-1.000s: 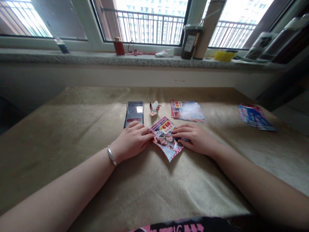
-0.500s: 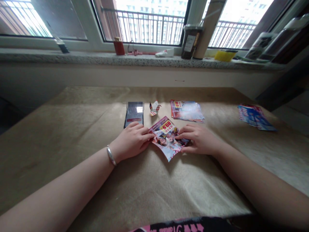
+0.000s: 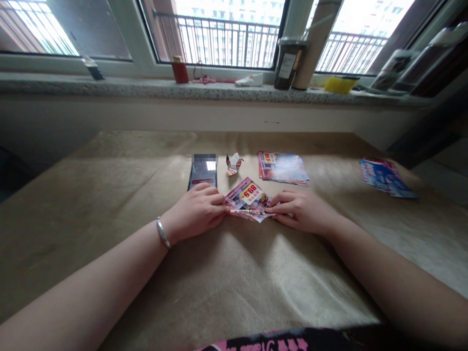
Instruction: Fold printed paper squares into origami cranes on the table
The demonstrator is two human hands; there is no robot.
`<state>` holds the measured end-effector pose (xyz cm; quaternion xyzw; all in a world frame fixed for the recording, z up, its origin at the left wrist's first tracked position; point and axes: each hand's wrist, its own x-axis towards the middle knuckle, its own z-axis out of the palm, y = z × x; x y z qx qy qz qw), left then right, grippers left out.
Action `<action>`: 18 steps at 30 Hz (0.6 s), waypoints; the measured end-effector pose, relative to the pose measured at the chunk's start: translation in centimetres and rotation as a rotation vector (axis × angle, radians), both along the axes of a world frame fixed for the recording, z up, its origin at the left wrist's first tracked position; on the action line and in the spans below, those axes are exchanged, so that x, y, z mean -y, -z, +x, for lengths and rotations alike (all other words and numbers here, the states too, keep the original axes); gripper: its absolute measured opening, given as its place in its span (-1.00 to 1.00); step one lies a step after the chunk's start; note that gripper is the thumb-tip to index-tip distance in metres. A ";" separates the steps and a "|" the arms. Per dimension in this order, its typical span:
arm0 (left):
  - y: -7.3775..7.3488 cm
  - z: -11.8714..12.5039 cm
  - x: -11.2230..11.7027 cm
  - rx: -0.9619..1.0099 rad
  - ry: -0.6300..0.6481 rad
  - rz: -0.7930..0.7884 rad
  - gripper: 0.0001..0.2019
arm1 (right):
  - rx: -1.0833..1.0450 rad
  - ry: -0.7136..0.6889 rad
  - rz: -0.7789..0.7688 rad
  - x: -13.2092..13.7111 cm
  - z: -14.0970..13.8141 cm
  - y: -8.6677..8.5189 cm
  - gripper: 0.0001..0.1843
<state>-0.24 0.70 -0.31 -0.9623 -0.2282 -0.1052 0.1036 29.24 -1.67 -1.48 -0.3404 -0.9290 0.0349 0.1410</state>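
A colourful printed paper square [image 3: 248, 199] lies on the tan table cover [image 3: 234, 273] in the middle, its near corner raised off the surface. My left hand [image 3: 197, 210], with a silver bracelet on the wrist, pinches the paper's left corner. My right hand [image 3: 302, 210] pinches its right side, fingers pressed together. A dark phone [image 3: 203, 174] lies just beyond my left hand. A small folded paper crane [image 3: 234, 163] stands behind the paper.
A stack of printed sheets [image 3: 283, 168] lies behind my right hand, and another blue one [image 3: 385, 176] at the far right. The stone windowsill [image 3: 146, 87] holds a red cup [image 3: 180, 70], a dark jar [image 3: 288, 63] and a yellow container [image 3: 340, 84].
The paper's near corner, flat on the table before, has been lifted and folded up toward the far side. My right hand shifted slightly right along the paper's edge; my left hand stayed.
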 end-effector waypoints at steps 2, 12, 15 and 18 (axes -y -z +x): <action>-0.1 0.1 0.0 -0.006 -0.010 -0.015 -0.77 | -0.015 0.010 -0.024 0.0 0.0 0.1 -0.73; 0.7 -0.1 0.0 0.071 -0.083 -0.032 -0.81 | -0.159 0.145 -0.127 -0.2 -0.9 0.6 -0.79; 0.8 0.1 0.0 0.126 -0.133 -0.045 -0.71 | -0.164 0.247 -0.161 -0.3 -1.3 0.7 -0.79; 0.9 0.2 0.0 0.146 -0.150 -0.044 -0.59 | -0.153 0.365 -0.180 -0.4 -1.6 0.9 -0.76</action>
